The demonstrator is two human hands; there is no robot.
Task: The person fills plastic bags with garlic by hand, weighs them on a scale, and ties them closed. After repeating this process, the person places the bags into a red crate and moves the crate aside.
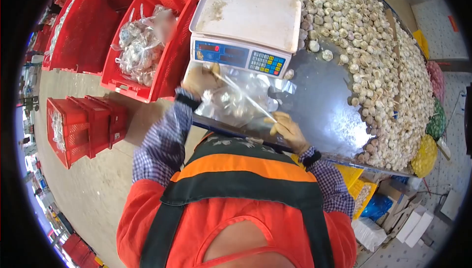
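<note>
Between my hands a thin white strip [248,98] is stretched over a clear plastic bag [236,102] of garlic on the metal table. My left hand [200,80], in a tan glove, is closed at the strip's upper left end, just below the scale. At its lower right end my right hand [289,131], also gloved, pinches the strip between thumb and fingers. The white scale [246,15] stands beyond the bag with a bare, stained top and a red 0 on its display.
Loose garlic bulbs [364,47] are heaped over the table's right side. Left of the scale a red crate [167,66] holds bagged garlic [140,54]. More red crates [86,125] stand on the floor at left. Yellow crates [350,177] are below the table's front edge.
</note>
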